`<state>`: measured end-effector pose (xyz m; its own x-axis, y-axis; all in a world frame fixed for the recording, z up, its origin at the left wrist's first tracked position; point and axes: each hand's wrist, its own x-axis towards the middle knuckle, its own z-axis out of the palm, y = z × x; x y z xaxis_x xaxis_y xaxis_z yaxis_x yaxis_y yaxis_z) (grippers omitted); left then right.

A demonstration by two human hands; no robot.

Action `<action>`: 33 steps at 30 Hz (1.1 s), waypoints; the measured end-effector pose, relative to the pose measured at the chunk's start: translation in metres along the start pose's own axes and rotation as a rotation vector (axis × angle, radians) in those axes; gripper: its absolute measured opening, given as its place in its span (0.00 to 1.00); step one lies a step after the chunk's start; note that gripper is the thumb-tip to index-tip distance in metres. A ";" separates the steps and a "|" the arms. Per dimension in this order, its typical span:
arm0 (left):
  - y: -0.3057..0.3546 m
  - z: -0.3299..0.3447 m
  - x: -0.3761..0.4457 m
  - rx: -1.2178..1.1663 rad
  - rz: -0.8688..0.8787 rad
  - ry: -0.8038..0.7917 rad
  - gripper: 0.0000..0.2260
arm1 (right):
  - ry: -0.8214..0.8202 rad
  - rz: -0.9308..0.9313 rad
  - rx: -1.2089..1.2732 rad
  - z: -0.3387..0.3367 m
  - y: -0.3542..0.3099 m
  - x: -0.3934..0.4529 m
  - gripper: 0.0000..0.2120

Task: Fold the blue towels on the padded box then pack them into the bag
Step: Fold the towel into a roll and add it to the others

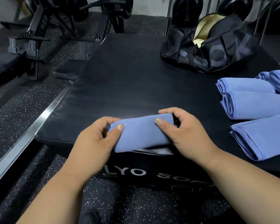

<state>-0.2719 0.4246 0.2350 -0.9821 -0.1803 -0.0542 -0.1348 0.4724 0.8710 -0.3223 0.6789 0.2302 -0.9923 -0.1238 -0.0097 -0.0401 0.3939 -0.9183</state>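
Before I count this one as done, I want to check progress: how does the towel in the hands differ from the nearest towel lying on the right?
The towel in the hands sits at the padded box's near edge, gripped by the left hand and right hand; the nearest finished towel lies untouched. The held one looks shorter and rounder; the finished one shows layered hemmed edges. Both are blue.

Two bare forearms, no sleeves

Left hand point(94, 139) and right hand point(186, 135) without gloves, rings, watch or bands; short trimmed nails on both thumbs; wrists uncovered to the frame's lower edge.
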 end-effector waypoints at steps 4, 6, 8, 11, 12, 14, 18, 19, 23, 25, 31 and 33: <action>0.003 0.006 0.005 0.096 -0.086 0.089 0.09 | 0.052 0.030 -0.249 0.006 -0.001 0.007 0.19; 0.004 0.009 0.007 0.157 -0.120 0.127 0.13 | 0.047 0.047 -0.350 0.007 -0.002 0.010 0.24; 0.007 0.011 0.008 0.202 -0.144 0.149 0.14 | 0.021 0.077 -0.403 0.007 -0.005 0.012 0.26; 0.012 0.011 0.007 0.312 -0.119 0.127 0.13 | -0.032 0.116 -0.421 0.007 -0.009 0.014 0.20; 0.012 0.011 0.007 0.338 -0.106 0.108 0.14 | -0.043 0.122 -0.420 0.006 -0.010 0.014 0.18; 0.012 0.008 0.009 0.363 -0.096 0.083 0.13 | -0.044 0.126 -0.417 0.006 -0.012 0.015 0.15; 0.013 0.008 0.007 0.375 -0.062 0.076 0.12 | 0.008 0.097 -0.313 0.006 -0.008 0.010 0.15; 0.015 0.009 0.005 0.383 -0.048 0.076 0.13 | 0.016 0.086 -0.268 0.006 -0.007 0.008 0.15; 0.018 0.012 -0.004 0.406 0.007 0.063 0.15 | -0.006 0.048 -0.157 -0.004 -0.009 -0.004 0.15; 0.020 0.015 -0.008 0.395 0.018 0.033 0.13 | -0.027 0.024 -0.118 -0.012 -0.010 -0.009 0.14; 0.026 0.023 -0.018 0.143 -0.014 -0.093 0.06 | -0.110 -0.015 0.292 -0.038 -0.006 -0.019 0.09; 0.031 0.028 -0.020 -0.052 -0.038 -0.158 0.12 | -0.156 -0.018 0.447 -0.048 -0.006 -0.024 0.10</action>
<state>-0.2598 0.4670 0.2496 -0.9854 -0.0578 -0.1599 -0.1693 0.4219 0.8907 -0.3043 0.7232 0.2552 -0.9609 -0.2762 -0.0203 0.0314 -0.0355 -0.9989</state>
